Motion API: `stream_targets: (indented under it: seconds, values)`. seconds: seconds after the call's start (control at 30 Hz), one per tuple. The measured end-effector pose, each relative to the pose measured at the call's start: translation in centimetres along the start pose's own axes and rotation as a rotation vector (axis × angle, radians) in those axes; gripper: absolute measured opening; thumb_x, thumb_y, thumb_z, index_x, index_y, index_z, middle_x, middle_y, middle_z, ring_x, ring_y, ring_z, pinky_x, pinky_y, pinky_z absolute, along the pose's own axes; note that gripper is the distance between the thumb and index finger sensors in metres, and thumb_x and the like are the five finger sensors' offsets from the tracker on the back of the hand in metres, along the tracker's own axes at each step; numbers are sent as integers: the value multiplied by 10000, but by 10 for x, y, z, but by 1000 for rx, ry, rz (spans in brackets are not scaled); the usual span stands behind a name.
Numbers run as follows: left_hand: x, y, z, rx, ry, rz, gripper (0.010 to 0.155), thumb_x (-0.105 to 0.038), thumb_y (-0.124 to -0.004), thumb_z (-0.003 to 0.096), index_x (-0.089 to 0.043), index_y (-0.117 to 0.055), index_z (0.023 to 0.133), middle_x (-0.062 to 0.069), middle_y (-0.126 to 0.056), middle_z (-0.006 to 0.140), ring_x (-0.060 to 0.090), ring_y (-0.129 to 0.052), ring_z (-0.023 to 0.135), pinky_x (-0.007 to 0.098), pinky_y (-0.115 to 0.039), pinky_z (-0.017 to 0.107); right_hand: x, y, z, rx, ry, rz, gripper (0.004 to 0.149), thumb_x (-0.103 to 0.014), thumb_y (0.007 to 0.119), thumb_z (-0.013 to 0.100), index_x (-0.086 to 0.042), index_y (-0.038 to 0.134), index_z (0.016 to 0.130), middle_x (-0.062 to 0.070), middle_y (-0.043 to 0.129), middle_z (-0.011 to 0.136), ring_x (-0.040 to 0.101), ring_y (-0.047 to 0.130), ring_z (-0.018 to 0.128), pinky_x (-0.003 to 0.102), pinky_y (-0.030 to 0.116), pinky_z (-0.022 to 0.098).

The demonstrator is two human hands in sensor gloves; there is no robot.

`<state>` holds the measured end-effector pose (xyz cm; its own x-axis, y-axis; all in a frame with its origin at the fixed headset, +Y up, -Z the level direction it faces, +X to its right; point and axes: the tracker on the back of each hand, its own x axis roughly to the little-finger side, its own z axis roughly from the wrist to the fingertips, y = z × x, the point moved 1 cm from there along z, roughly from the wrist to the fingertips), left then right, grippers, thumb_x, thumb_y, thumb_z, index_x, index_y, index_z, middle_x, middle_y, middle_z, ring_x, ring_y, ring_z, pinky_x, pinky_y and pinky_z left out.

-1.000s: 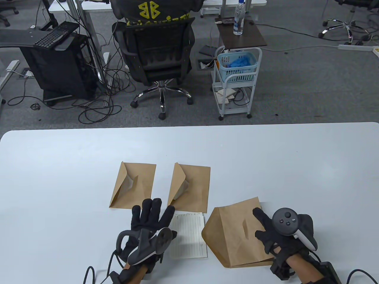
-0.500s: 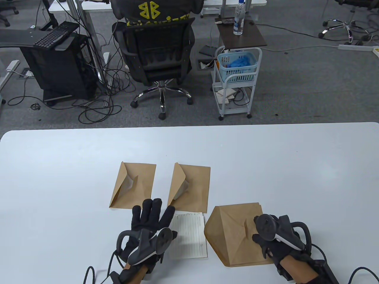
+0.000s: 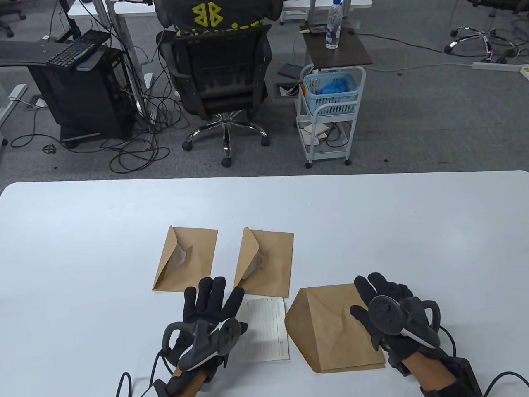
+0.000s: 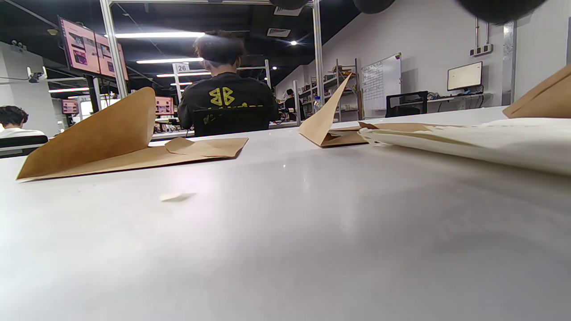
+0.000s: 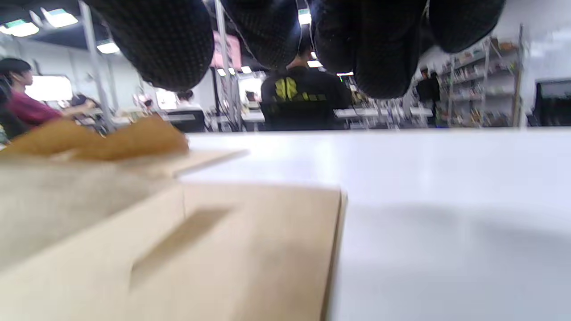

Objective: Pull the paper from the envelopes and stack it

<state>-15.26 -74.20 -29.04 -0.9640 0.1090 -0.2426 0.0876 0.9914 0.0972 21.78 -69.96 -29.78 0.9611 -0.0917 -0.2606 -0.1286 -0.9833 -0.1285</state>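
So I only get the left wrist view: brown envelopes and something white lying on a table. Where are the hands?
Observer: The left hand lies with its fingers spread at the left edge of a paper sheet.
Operator: And the other hand?
Observer: The right hand is over the right end of the nearest envelope, with its fingers open.
Operator: Is anything written on that sheet?
Observer: The table view shows ruled lines, but nothing readable.
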Motion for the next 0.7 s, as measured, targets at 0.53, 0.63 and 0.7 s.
stream_targets:
  seconds: [0.53, 0.63, 0.7]
  values:
    - [5, 0, 1, -5, 11, -6, 757, -608, -667, 456, -425, -337, 1113, 100, -222, 1215, 427, -208, 1155, 636, -126, 788, 15, 22, -10, -36, -48, -75, 875, -608, 702, 493, -202, 262, 1130, 276, 222, 1141, 569, 255, 1059, 787, 299, 674]
    - [6, 0, 1, -10, 14, -12, 756, -607, -667, 456, -424, -340, 1113, 101, -226, 1214, 426, -211, 1155, 635, -131, 789, 15, 25, -10, -40, -36, -84, 865, -605, 704, 493, -190, 294, 1131, 283, 225, 1137, 570, 264, 1056, 784, 304, 674]
    - [6, 0, 1, -12, 14, -11, 758, -608, -667, 455, -423, -340, 1113, 102, -229, 1214, 427, -213, 1155, 634, -136, 791, 14, 25, -10, -30, -34, -89, 865, -602, 706, 494, -187, 293, 1131, 285, 216, 1135, 570, 269, 1055, 781, 311, 675]
